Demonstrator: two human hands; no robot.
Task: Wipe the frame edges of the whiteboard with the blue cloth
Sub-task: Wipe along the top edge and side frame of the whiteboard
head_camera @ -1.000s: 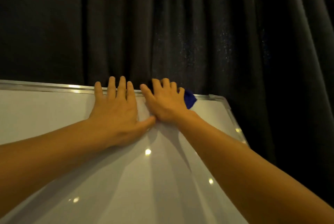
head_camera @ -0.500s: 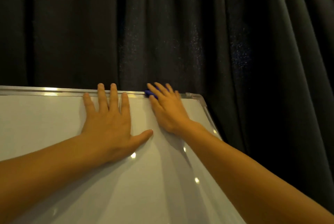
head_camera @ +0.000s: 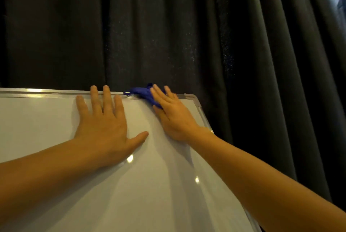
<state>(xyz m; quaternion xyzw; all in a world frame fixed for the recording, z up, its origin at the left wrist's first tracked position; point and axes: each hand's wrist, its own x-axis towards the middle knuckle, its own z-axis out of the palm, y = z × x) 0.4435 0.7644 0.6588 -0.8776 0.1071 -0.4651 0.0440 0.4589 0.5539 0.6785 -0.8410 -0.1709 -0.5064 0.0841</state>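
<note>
Behind everything: a dark curtain (head_camera: 187, 25) hangs in folds across the far side, with a sliver of pale light at the far right top corner.
Whiteboard (head_camera: 131, 194): a glossy white panel fills the near left and middle, catching small bright reflections; its surface runs up to a far edge and a right edge that meet in a rounded corner.
Frame (head_camera: 46, 93): a thin silver metal strip runs along the far edge and down the right edge of the board.
Left hand (head_camera: 104, 125): flat on the board, palm down, fingers spread and released, gripping nothing; the middle fingertips reach over the far frame strip, the thumb points right.
Right hand (head_camera: 172, 113): laid open and flat on the cloth, pressing it down rather than clenching it, fingers pointing far and slightly left.
Cloth (head_camera: 142, 93): blue, bunched on the far frame strip just left of the right corner, partly under the right hand's fingers, apart from the left hand.
</note>
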